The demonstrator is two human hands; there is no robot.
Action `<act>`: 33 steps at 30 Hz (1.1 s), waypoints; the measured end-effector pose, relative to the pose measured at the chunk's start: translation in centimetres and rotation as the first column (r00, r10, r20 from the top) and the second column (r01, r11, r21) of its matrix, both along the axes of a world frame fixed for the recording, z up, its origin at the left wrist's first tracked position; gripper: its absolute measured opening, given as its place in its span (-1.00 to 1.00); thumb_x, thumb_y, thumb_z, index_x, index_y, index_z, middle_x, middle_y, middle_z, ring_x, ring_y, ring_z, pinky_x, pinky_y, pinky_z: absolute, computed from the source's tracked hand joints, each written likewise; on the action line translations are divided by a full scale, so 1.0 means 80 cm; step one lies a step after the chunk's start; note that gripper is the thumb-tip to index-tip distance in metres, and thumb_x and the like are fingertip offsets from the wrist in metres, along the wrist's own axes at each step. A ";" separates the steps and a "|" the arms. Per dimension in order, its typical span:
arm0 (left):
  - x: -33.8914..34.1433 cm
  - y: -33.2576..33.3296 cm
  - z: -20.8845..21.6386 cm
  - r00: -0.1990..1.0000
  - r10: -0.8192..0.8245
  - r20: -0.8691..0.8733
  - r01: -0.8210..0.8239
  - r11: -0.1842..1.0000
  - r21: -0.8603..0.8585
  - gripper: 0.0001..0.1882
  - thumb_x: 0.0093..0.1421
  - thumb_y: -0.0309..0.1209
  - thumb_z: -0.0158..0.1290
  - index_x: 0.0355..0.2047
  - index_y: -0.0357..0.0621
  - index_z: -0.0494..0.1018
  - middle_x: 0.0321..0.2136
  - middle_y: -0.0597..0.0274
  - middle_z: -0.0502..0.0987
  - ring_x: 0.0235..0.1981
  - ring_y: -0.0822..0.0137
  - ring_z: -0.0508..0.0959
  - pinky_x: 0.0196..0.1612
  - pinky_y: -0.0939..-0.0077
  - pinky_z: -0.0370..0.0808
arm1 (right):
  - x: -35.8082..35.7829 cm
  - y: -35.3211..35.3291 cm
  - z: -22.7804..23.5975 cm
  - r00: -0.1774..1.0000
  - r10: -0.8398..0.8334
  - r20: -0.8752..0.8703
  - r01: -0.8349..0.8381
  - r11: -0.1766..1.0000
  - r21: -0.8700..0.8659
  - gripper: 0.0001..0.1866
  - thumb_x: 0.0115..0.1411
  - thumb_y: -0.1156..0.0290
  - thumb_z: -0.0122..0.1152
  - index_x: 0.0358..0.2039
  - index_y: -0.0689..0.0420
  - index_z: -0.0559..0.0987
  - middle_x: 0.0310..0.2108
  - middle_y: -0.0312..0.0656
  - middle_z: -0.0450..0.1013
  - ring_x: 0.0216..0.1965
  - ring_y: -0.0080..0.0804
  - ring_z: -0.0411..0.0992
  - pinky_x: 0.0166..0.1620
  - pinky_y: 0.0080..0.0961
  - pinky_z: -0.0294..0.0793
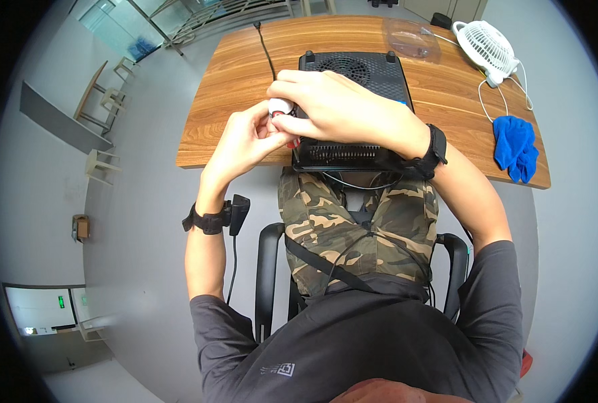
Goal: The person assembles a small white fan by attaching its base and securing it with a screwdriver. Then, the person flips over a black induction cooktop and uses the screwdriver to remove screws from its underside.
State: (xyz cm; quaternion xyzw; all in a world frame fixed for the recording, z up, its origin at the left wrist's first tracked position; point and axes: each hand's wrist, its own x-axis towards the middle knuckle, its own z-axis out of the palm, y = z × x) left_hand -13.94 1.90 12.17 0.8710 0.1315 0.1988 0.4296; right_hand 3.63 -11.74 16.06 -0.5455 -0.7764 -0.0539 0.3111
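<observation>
Two hands together, fingertips meeting around one small white-and-red object (281, 105). Left hand (246, 139) grips it from the near left side, thumb and fingers bent inward. Right hand (322, 101) reaches across from the right, its curled fingers and thumb closed about the same piece. White rounded top visible between the hands; red shows lower down, by the thumbs. Remainder hidden by fingers, so exact shape cannot be told.

Just right of the object, partly under the right hand and forearm: black box (389, 74), flat, patterned surface, round fan grille beyond the right hand, slotted strip on the near side. Its near edge lies about level with that of the wood-grain table (228, 74).

Beyond the hands, slightly left: black cable (266, 50), running away to a small plug end; its near end passes behind the right hand, connection not visible. Farther off, beyond the right hand and to its right: clear plastic packaging (411, 46), then white fan (485, 46). Well right of the right hand, near the table's right edge: crumpled blue cloth (515, 149). Black straps (436, 151) on both wrists.
</observation>
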 end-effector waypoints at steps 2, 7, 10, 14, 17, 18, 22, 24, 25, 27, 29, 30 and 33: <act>0.001 -0.001 0.004 0.999 0.024 -0.048 -0.023 0.999 0.037 -0.67 0.10 -0.43 0.38 -0.18 -0.32 0.54 -0.47 0.40 0.54 -0.45 0.59 0.44 -0.30 0.57 0.51 | -0.002 -0.003 -0.001 1.000 0.010 0.019 -0.010 1.000 0.002 -0.70 0.35 0.22 0.19 -0.16 0.24 0.55 -0.26 -0.03 0.50 -0.24 0.01 0.60 -0.18 -0.13 0.61; 0.002 -0.006 -0.010 0.998 -0.007 0.055 0.001 0.994 0.111 -0.63 0.06 -0.42 0.41 -0.19 -0.32 0.54 -0.45 0.28 0.64 -0.43 0.54 0.56 -0.27 0.51 0.56 | -0.006 0.001 0.005 0.996 -0.085 0.025 0.086 0.995 -0.058 -0.57 0.29 0.05 0.28 -0.26 0.24 0.59 -0.27 0.03 0.58 -0.26 0.04 0.62 -0.16 -0.15 0.61; 0.002 -0.010 -0.002 0.998 0.064 0.001 -0.063 0.985 0.160 -0.64 0.05 -0.43 0.41 -0.19 -0.33 0.56 -0.42 0.20 0.68 -0.35 0.50 0.65 -0.22 0.47 0.60 | -0.007 0.006 0.004 0.996 -0.082 -0.039 0.075 0.986 -0.146 -0.54 0.27 0.02 0.30 -0.28 0.25 0.59 -0.27 0.06 0.59 -0.26 0.06 0.62 -0.15 -0.13 0.61; 0.004 -0.009 0.011 1.000 -0.014 -0.020 0.014 1.000 -0.001 -0.65 0.06 -0.43 0.41 -0.19 -0.34 0.57 -0.43 0.21 0.68 -0.33 0.53 0.64 -0.20 0.49 0.60 | 0.003 0.005 0.001 0.996 0.028 -0.081 -0.036 0.995 -0.093 -0.57 0.27 0.07 0.28 -0.25 0.28 0.57 -0.26 0.09 0.58 -0.25 0.07 0.62 -0.15 -0.15 0.61; 0.004 0.002 0.001 0.999 -0.039 -0.010 0.038 0.996 -0.078 -0.66 0.06 -0.45 0.40 -0.20 -0.35 0.57 -0.42 0.20 0.68 -0.34 0.55 0.61 -0.21 0.52 0.58 | 0.001 0.004 -0.004 0.996 0.032 -0.086 -0.036 0.998 -0.050 -0.57 0.24 0.08 0.32 -0.25 0.28 0.57 -0.27 0.10 0.58 -0.26 0.07 0.62 -0.16 -0.15 0.62; 0.004 0.007 -0.005 0.999 -0.017 -0.034 0.016 1.000 -0.010 -0.66 0.05 -0.46 0.40 -0.19 -0.35 0.57 -0.41 0.20 0.68 -0.34 0.55 0.61 -0.21 0.53 0.58 | -0.005 0.002 -0.007 0.997 0.002 -0.080 -0.006 0.999 -0.039 -0.57 0.22 0.09 0.34 -0.25 0.27 0.57 -0.28 0.10 0.58 -0.27 0.07 0.63 -0.18 -0.14 0.62; 0.008 -0.005 -0.003 0.998 -0.038 0.054 0.035 0.997 0.065 -0.65 0.03 -0.48 0.40 -0.19 -0.33 0.57 -0.39 0.20 0.68 -0.34 0.54 0.59 -0.21 0.54 0.57 | -0.013 -0.002 -0.002 0.987 -0.149 -0.053 0.146 0.988 -0.051 -0.56 0.16 0.09 0.40 -0.26 0.27 0.58 -0.40 0.09 0.61 -0.33 0.10 0.65 -0.24 -0.11 0.64; 0.010 -0.004 -0.003 1.000 -0.004 0.030 0.003 1.000 0.024 -0.63 0.01 -0.49 0.41 -0.18 -0.32 0.57 -0.39 0.19 0.69 -0.33 0.53 0.60 -0.20 0.52 0.57 | -0.013 -0.002 -0.003 0.988 -0.151 -0.017 0.151 0.988 0.010 -0.61 0.21 0.13 0.35 -0.27 0.27 0.59 -0.48 0.08 0.60 -0.36 0.12 0.65 -0.28 -0.11 0.65; 0.012 -0.004 -0.003 1.000 0.011 0.019 -0.012 1.000 0.005 -0.63 0.00 -0.49 0.42 -0.18 -0.31 0.57 -0.38 0.19 0.69 -0.33 0.53 0.60 -0.19 0.52 0.57 | -0.013 0.002 -0.004 0.991 -0.134 -0.008 0.135 0.990 0.031 -0.61 0.22 0.13 0.34 -0.26 0.27 0.59 -0.49 0.07 0.60 -0.37 0.12 0.65 -0.29 -0.12 0.65; 0.009 -0.006 -0.001 1.000 0.019 -0.003 -0.019 1.000 0.014 -0.64 0.02 -0.48 0.41 -0.19 -0.32 0.57 -0.39 0.20 0.69 -0.34 0.54 0.59 -0.21 0.52 0.56 | -0.013 0.002 -0.002 0.993 -0.118 -0.005 0.117 0.993 -0.029 -0.67 0.26 0.18 0.29 -0.25 0.26 0.59 -0.42 0.07 0.61 -0.32 0.09 0.64 -0.24 -0.11 0.64; 0.004 -0.006 0.004 1.000 0.007 -0.018 -0.007 0.999 -0.035 -0.65 0.04 -0.47 0.40 -0.20 -0.34 0.56 -0.40 0.20 0.68 -0.34 0.56 0.58 -0.22 0.53 0.56 | -0.009 0.003 -0.002 0.998 -0.056 -0.017 0.056 0.998 0.004 -0.68 0.27 0.20 0.27 -0.24 0.24 0.60 -0.35 0.05 0.61 -0.27 0.06 0.64 -0.18 -0.10 0.63; 0.001 -0.006 0.008 1.000 -0.011 -0.019 0.009 0.996 -0.089 -0.66 0.05 -0.47 0.40 -0.20 -0.35 0.56 -0.41 0.21 0.68 -0.34 0.56 0.59 -0.23 0.53 0.57 | -0.008 0.003 -0.003 0.999 -0.025 -0.023 0.025 0.999 0.021 -0.69 0.27 0.20 0.26 -0.23 0.24 0.60 -0.32 0.05 0.61 -0.24 0.05 0.63 -0.15 -0.09 0.63; -0.001 0.002 0.008 0.988 0.042 -0.148 -0.041 0.999 0.005 -0.67 0.07 -0.47 0.39 -0.20 -0.38 0.56 -0.41 0.21 0.68 -0.33 0.58 0.59 -0.23 0.53 0.58 | -0.011 -0.002 -0.001 0.999 -0.022 -0.046 0.021 1.000 -0.022 -0.71 0.29 0.23 0.21 -0.21 0.23 0.60 -0.25 0.02 0.60 -0.19 0.02 0.61 -0.09 -0.10 0.61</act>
